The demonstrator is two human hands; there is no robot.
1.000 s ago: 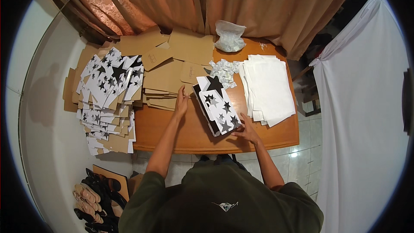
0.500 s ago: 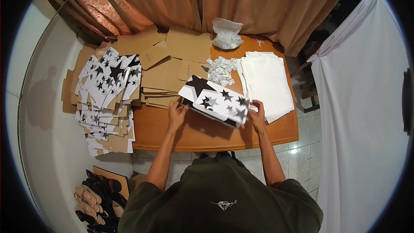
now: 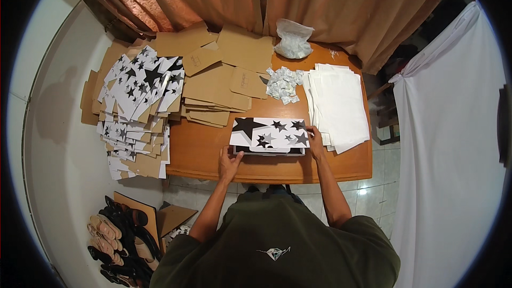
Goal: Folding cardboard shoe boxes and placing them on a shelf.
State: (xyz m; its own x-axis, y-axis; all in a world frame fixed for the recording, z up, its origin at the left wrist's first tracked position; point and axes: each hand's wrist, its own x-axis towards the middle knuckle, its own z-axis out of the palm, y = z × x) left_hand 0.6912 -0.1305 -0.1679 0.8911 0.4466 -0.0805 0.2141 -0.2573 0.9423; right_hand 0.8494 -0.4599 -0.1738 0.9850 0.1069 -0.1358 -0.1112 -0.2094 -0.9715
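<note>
A white cardboard box (image 3: 277,125) printed with black and grey stars rests near the table's front edge, its long side facing me. Its lid flap is tilted, and a dark gap shows along the front under it. My left hand (image 3: 230,165) grips the front left corner, thumb against the front side. At the right end, my right hand (image 3: 315,142) holds the box by its edge, fingers bent over the side. The inside of the box is mostly hidden.
Star-printed cardboard sheets (image 3: 136,88) are piled at the left. Brown flat cardboard (image 3: 210,88) lies behind. Small white packets (image 3: 284,82), a plastic bag (image 3: 294,40) and white paper sheets (image 3: 338,106) are at the right. Sandals (image 3: 109,237) sit low at the left.
The box has turned from a slant to lie square with the table's front edge. Both hands have moved with it, and my view has shifted slightly.
</note>
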